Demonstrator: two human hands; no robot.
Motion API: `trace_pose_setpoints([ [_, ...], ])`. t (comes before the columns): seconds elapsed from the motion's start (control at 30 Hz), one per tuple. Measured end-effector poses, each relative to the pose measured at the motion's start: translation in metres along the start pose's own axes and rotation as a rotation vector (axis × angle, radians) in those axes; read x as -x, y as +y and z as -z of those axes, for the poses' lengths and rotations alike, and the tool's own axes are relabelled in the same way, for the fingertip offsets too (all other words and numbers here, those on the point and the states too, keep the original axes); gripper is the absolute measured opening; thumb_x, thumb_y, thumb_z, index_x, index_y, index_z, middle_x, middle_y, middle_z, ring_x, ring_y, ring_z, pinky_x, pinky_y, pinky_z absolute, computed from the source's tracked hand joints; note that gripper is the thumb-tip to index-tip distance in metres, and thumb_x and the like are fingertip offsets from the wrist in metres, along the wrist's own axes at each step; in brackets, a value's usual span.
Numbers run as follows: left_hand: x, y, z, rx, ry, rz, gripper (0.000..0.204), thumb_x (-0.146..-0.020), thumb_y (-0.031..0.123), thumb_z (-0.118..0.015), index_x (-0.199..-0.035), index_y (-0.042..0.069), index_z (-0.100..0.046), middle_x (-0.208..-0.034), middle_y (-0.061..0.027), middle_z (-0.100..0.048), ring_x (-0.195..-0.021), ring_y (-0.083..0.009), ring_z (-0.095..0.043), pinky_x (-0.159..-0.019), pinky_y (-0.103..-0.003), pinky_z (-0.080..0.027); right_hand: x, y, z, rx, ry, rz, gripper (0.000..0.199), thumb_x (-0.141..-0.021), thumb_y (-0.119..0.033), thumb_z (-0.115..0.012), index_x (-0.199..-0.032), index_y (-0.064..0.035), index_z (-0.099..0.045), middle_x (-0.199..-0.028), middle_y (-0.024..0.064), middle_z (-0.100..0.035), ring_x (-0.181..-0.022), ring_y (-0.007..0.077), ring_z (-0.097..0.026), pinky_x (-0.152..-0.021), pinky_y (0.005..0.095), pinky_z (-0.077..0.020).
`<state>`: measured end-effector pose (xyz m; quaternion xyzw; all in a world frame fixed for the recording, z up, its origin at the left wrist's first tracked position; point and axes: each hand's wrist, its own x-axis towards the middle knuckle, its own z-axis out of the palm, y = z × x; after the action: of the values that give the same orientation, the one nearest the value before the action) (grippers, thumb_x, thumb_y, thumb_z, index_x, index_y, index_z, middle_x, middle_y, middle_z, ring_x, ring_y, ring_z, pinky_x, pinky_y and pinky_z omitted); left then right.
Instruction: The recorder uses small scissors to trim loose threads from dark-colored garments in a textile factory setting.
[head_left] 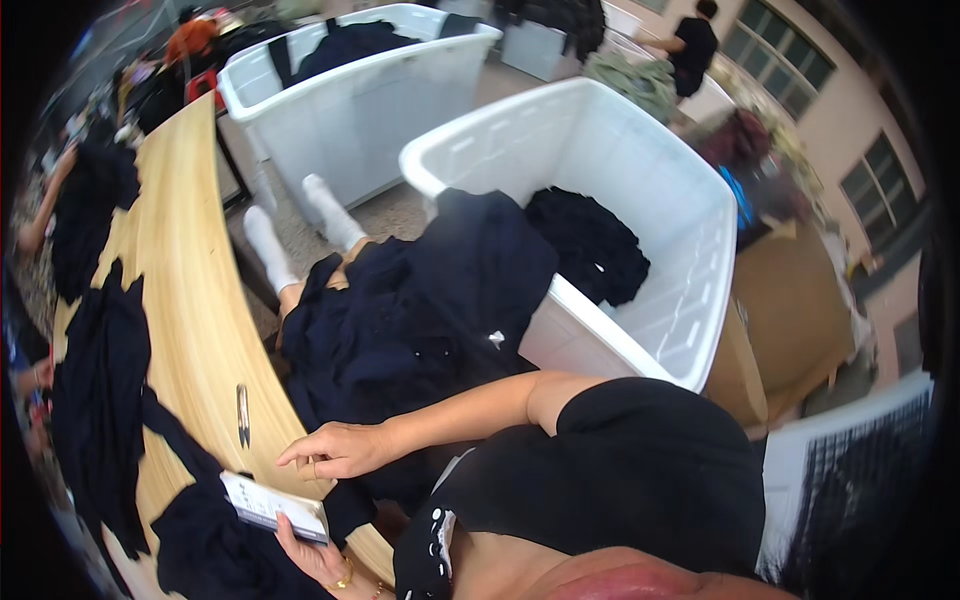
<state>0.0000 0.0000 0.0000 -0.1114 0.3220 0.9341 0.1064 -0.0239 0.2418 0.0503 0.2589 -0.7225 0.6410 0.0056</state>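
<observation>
My left hand (317, 562), at the bottom, grips a phone (275, 508) with a bright, mostly white screen and a dark band along its lower edge. Just above it hovers my right hand (345, 450), its index finger stretched out and the others loosely bent, holding nothing. A pair of thread snips (243, 416) lies on the pale wooden table (190, 250) beyond the phone. Dark navy garments (400, 320) cover my lap and hang over the rim of the white tub beside me.
More dark garments (100, 390) lie along the table's left side. A white plastic tub (690, 290) holds a dark cloth heap (590, 245); a second tub (370, 130) stands farther off. Brown cardboard (790, 310) is at the right. One person (692, 50) stands at the back; others are at the left.
</observation>
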Motion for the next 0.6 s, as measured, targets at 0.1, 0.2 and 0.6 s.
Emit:
trace_pose_setpoints([
  [0.1,-0.008,0.002,0.006,0.056,-0.048,0.044,0.041,-0.094,0.013,-0.059,-0.131,-0.001,-0.049,-0.123,-0.0148,-0.06,-0.103,-0.0225,-0.062,-0.089,-0.036,-0.054,0.009,0.024,0.011,-0.126,0.09,-0.175,0.035,-0.09,-0.007,-0.054,-0.123,0.004,-0.054,-0.083,0.0085,-0.066,-0.062,0.0114,-0.061,-0.06,0.026,-0.0494],
  [0.2,0.009,-0.005,-0.002,-0.119,0.008,-0.002,0.046,-0.09,0.013,-0.06,-0.132,-0.002,-0.047,-0.125,-0.0147,-0.057,-0.107,-0.024,-0.059,-0.093,-0.037,-0.05,0.027,0.055,0.008,-0.418,0.187,-0.192,0.033,-0.089,-0.001,-0.048,-0.121,0.0037,-0.053,-0.085,0.0082,-0.066,-0.062,0.0113,-0.061,-0.057,0.024,-0.0517],
  [0.6,0.076,0.038,-0.039,-0.39,0.49,-0.616,0.044,-0.078,0.007,-0.072,-0.117,-0.001,-0.054,-0.106,-0.0066,-0.063,-0.096,-0.0153,-0.06,-0.088,-0.028,-0.046,0.049,0.02,0.05,-0.157,0.07,-0.402,0.026,-0.094,-0.006,-0.057,-0.118,-0.0026,-0.063,-0.093,0.0047,-0.068,-0.073,0.0077,-0.061,-0.064,0.0194,-0.0478],
])
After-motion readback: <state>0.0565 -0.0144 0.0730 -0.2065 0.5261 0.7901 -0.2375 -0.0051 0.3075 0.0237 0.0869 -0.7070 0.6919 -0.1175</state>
